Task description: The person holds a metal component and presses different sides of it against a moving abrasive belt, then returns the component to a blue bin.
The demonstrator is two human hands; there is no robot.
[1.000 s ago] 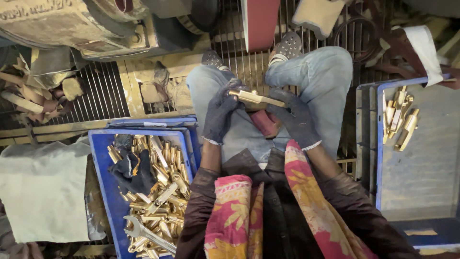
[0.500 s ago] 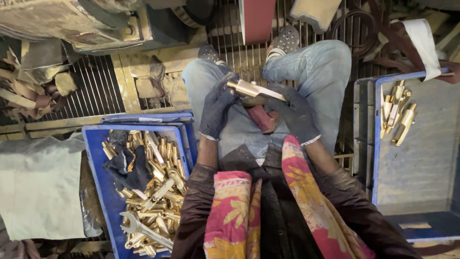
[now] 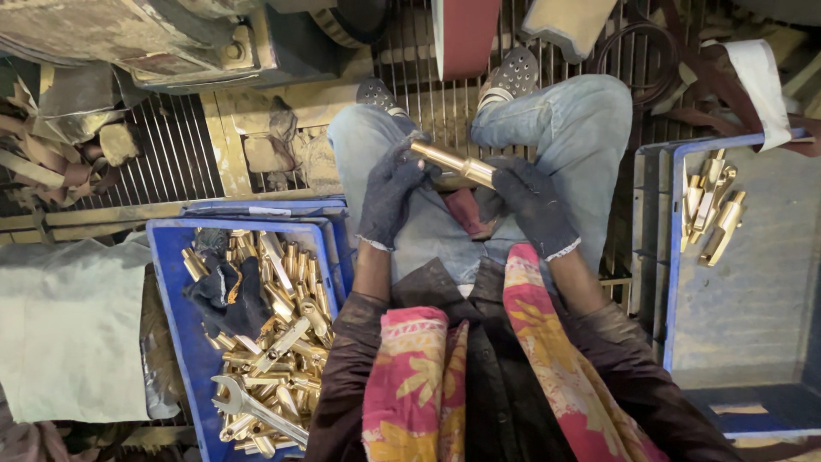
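**Brass part held over the lap**

Seated above a metal grating, a person grips a brass part [image 3: 451, 162] with both gloved hands over the knees. The left hand [image 3: 392, 192] is closed around its near end; the right hand [image 3: 532, 205] is clasped on the other end. A blue crate [image 3: 175, 329] of brass pieces with a spanner [image 3: 256, 411] sits at left; a blue tray [image 3: 744, 308] with a few pieces lies at right.

A metal grate floor [image 3: 184, 150] carries two blue crates: the left crate [image 3: 171, 329] (heaped with brass parts [image 3: 286, 295], a wrench [image 3: 256, 409] and a dark rag [image 3: 227, 295]) and the right crate [image 3: 753, 291], which holds a few brass pieces [image 3: 714, 214].
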